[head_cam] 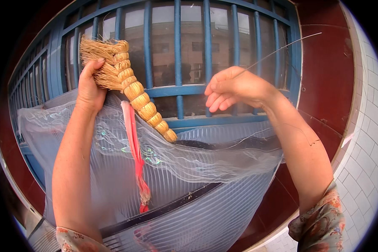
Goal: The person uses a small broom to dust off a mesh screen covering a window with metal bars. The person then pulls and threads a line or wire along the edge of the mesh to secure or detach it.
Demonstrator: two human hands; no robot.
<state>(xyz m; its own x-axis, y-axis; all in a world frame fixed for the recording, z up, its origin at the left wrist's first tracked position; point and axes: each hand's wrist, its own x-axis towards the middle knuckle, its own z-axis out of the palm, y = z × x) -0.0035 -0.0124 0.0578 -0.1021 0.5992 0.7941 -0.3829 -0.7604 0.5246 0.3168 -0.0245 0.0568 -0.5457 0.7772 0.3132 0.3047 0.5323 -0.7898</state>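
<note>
My left hand [93, 83] grips a straw hand brush by its loose bristles, thumb on top, at the upper left. The brush's bound, ribbed straw edge [140, 99] slants down to the right over the blue window bars. My right hand [231, 89] is raised in front of the window with its fingers curled, a thin wire [283, 48] pinched in it. The wire sticks out to the upper right. A pink and red cloth strip [135, 148] hangs below the brush, over white mesh fabric [182, 163].
A blue barred window [178, 47] with reflecting glass fills the upper middle. Striped translucent fabric [201, 217] spreads below, with a dark strip [176, 201] across it. Dark red wall tiles [324, 72] flank the window. Pale paving [362, 157] lies at right.
</note>
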